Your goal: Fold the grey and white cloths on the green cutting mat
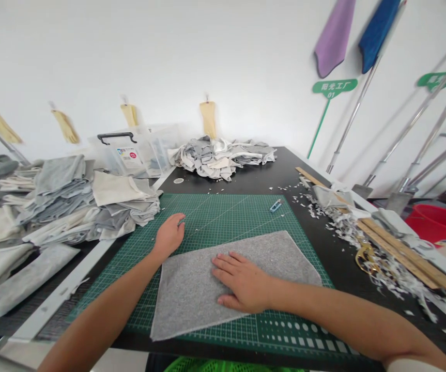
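Observation:
A grey cloth piece [195, 289] lies flat and slightly askew on a green gridded cutting mat [223, 217]. My right hand [244, 284] rests on the middle of the cloth, palm down with the fingers stretched out. Just beyond the cloth's far left corner, my left hand [170, 235] is over the mat, its fingers loosely bent and a gap showing between thumb and forefinger. I see no cloth in that hand. A small blue cutter [276, 205] lies towards the mat's far right corner.
Stacks of folded grey and cream cloths [60, 181] fill the left side. Behind the mat sit a heap of scraps [223, 155] and a clear plastic box [129, 155]. Wooden rulers [397, 253], gold-handled scissors [366, 257] and white trimmings [347, 227] lie at right.

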The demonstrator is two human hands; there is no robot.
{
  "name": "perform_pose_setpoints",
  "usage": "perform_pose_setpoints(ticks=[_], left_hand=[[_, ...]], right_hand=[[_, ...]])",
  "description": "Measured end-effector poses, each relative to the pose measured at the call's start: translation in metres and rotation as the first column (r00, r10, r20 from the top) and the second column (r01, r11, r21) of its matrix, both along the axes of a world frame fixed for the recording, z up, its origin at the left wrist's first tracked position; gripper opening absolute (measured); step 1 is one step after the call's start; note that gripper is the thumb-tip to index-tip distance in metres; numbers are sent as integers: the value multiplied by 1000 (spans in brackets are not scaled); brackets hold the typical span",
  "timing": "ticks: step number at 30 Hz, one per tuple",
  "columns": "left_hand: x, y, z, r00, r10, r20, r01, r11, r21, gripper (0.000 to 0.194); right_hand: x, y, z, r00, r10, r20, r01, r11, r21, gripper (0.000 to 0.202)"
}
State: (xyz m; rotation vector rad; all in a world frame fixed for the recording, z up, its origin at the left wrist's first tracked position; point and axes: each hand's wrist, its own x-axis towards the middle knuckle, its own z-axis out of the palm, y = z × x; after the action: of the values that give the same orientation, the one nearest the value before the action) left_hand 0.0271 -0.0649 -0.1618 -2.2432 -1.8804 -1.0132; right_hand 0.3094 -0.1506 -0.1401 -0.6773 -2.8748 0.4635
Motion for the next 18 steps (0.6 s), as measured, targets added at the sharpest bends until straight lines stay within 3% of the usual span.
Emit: perform_pose_setpoints(ticks=[2, 4, 5, 7, 8, 9, 10, 11, 12, 13, 15, 16, 17, 18], left_hand=[[6, -10, 10, 982, -86, 168, 95, 994, -52, 30], [16, -25, 23, 884, -177, 432, 290, 933, -212, 31], [22, -33, 30, 796, -193, 574, 423, 855, -299, 31], [33, -48, 39, 622, -150, 768, 666, 617, -420, 31], [37, -53, 41, 573, -108, 812, 741, 492, -458, 31], [40, -56, 41, 559, -71, 826, 779, 386, -494, 32], [41, -56, 38, 569, -40, 821, 786, 319, -529, 33], [41, -53, 35, 591, -20, 806, 770, 312, -557, 34], [39, -48, 30, 619, -20, 785, 732, 376, -568, 36], [36, -42, 24, 653, -39, 756, 667, 502, -550, 38], [29, -30, 16, 732, -95, 674, 451, 810, -375, 42], [26, -26, 13, 765, -112, 635, 343, 905, -253, 44], [24, -24, 12, 778, -124, 616, 281, 946, -164, 45], [23, -24, 12, 765, -135, 630, 279, 951, -136, 44]], right_hand=[[0, -2, 1, 1000, 11, 2, -11, 1000, 14, 61], [-1, -3, 3, 1000, 25, 3, -25, 999, 25, 58], [-1, -4, 3, 999, 32, 3, -32, 999, 30, 57], [-1, -5, 5, 999, 41, 5, -41, 998, 40, 55], [-1, -5, 5, 999, 43, 6, -43, 998, 43, 55], [-2, -5, 5, 999, 43, 7, -44, 998, 45, 55], [-2, -5, 5, 999, 44, 10, -44, 998, 47, 56], [-2, -4, 5, 999, 43, 14, -43, 998, 49, 56], [-2, -4, 4, 999, 42, 18, -43, 998, 51, 56], [-2, -4, 4, 999, 41, 22, -42, 998, 53, 56], [-2, -4, 3, 999, 39, 27, -41, 998, 56, 55], [-2, -3, 3, 999, 39, 27, -40, 998, 57, 55], [-1, -3, 3, 999, 40, 27, -41, 997, 59, 55], [-1, -3, 3, 999, 43, 26, -44, 997, 61, 55]])
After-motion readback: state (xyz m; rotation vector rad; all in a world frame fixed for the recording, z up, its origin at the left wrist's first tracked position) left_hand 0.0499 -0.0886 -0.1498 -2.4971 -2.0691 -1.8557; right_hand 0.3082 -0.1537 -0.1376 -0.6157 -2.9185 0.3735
